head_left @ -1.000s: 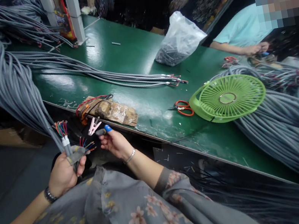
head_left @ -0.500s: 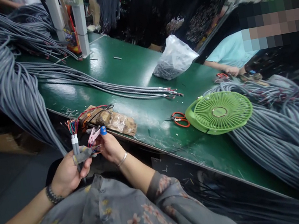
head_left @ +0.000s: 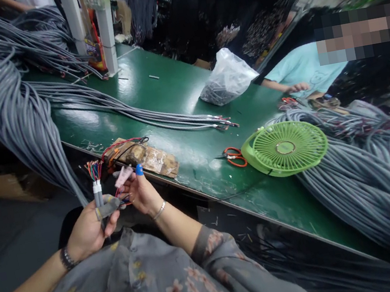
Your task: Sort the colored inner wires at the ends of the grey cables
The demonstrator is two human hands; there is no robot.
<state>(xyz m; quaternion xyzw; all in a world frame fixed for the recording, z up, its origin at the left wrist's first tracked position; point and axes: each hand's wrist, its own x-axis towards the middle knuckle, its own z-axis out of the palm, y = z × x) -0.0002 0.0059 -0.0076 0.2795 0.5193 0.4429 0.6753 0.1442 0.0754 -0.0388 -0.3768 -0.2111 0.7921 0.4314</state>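
My left hand (head_left: 90,225), a grey cover on its thumb, is closed around grey cables (head_left: 98,196). Bared coloured wires (head_left: 94,170) fan out above their white-wrapped ends. Close beside it, my right hand (head_left: 143,193), with a blue fingertip cover on the thumb, holds a pink clip (head_left: 124,175). Thin red and dark wires run between the two hands below the clip; their ends are too small to make out. Just beyond the hands, a wooden block (head_left: 150,158) wrapped in tape lies at the table edge, with red and black leads on it.
A green fan (head_left: 286,148) stands on the green table (head_left: 178,93), near orange-handled scissors (head_left: 235,157). Grey cable bundles (head_left: 19,111) hang over the left edge; more cables (head_left: 368,186) lie at right. A plastic bag (head_left: 227,77) sits farther back, near a co-worker (head_left: 302,66).
The pink clip has turned and shifted slightly in my right hand. My left hand has barely moved. Across the table, the co-worker's hand has lifted and shifted.
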